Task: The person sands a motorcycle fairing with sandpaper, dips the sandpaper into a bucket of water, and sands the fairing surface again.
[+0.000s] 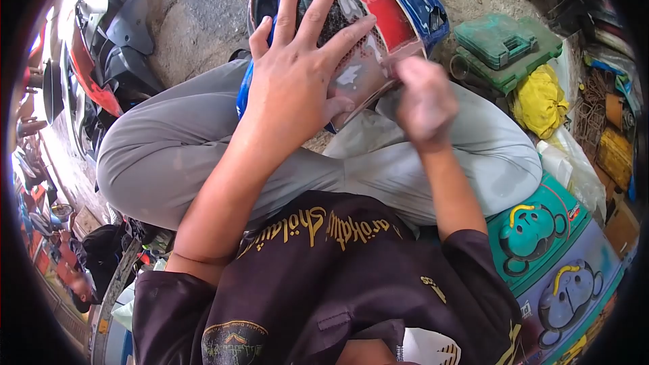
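A glossy curved panel in blue, red and white, with a dark mesh-like patch, lies across my lap at the top centre. Spread flat over its left part is my left hand, fingers apart, pressing on the surface. My right hand is at the panel's lower right edge, blurred by motion, with its fingers closed. A small reddish-brown piece shows at its fingertips, against the panel. The panel's lower part looks dull and greyish.
A green case and a yellow bundle are at the right. Teal and purple mats with animal figures lie at lower right. Motorcycle-like fairings stand at the left; a person is at far lower left.
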{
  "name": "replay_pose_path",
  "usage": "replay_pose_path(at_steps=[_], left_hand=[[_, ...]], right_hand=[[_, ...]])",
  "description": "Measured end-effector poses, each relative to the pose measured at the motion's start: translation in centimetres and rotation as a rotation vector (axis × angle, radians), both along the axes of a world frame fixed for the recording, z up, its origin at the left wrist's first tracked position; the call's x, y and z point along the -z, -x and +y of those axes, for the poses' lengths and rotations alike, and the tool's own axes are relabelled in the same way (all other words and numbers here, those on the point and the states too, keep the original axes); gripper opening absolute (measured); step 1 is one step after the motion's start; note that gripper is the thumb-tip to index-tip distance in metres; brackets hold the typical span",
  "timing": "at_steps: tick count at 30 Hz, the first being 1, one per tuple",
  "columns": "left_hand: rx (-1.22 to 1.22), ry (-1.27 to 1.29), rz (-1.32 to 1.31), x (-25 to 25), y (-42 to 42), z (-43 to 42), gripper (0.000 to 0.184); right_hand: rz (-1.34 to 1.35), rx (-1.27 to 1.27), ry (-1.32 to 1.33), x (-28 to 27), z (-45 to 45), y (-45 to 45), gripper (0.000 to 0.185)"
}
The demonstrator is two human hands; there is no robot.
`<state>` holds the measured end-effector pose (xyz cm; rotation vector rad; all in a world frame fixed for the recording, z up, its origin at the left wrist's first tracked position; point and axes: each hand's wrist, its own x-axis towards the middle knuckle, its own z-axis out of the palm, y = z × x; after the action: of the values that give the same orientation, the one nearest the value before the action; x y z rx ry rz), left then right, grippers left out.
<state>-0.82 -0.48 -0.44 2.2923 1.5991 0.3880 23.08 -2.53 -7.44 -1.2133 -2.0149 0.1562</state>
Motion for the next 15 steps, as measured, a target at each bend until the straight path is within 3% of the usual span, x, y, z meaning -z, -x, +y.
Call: replay_pose_path(at_steps=[2,6,9,13,15], left_hand=[[0.005,0.0,0.024,-0.1,0.1,-0.1,0.107],[-0.004,-0.013,0.01,0.1,0.1,0.0,0.107],[0.004,-0.021,0.006,0.1,0.1,-0.2,0.104],[-0.014,0.006,-0.008,0.0,0.0,-0.1,0.104],[-0.003,0.01,-0.013,0.0,0.0,0.0,0.104]], right_hand=[[0.052,0.089,0.037,1.2,0.8,-1.2,0.03],[0.039,-0.175,-0.012,-2.2,-0.7,3.0,0.029],[-0.009,0.052,-0.019,0.2,0.9,-0.3,0.032],[0.041,-0.182,-0.033,-2.4,-0.3,3.4,0.03],[0.045,-0.09,-0.017,-0.8,-0.1,1.4,0.026]])
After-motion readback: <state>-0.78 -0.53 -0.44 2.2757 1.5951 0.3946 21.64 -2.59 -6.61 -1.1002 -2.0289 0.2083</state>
